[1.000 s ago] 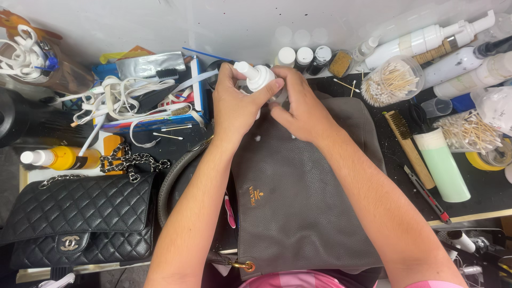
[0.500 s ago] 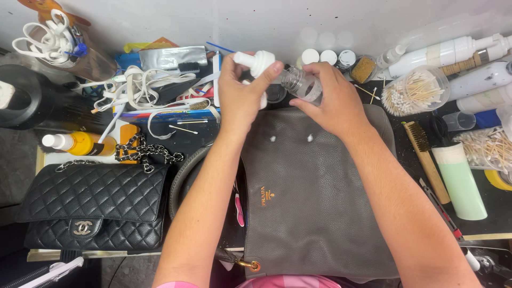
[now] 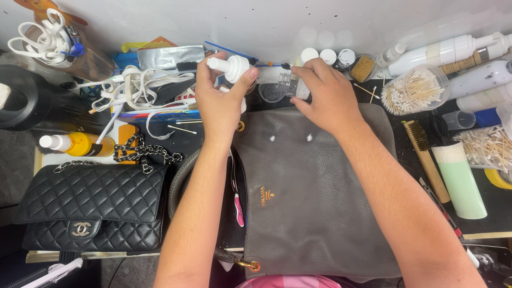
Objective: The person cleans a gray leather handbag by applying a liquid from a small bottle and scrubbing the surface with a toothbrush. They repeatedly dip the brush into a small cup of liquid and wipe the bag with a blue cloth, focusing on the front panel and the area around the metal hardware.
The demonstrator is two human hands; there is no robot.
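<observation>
On cluttered black bench (image 3: 496, 226): grey bag (image 3: 314, 197), 2 foam dabs (image 3: 290, 138).

Two handbags: grey handbag (image 3: 314, 202), black quilted handbag (image 3: 90, 208).

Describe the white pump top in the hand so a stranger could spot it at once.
Start at the big grey leather bag lying flat in the middle of the table. Just past its top left corner, the left hand grips a white pump top, while the right hand holds a clear bottle beside it. Unlike the round white caps behind, it has a spout sticking out sideways.
</observation>
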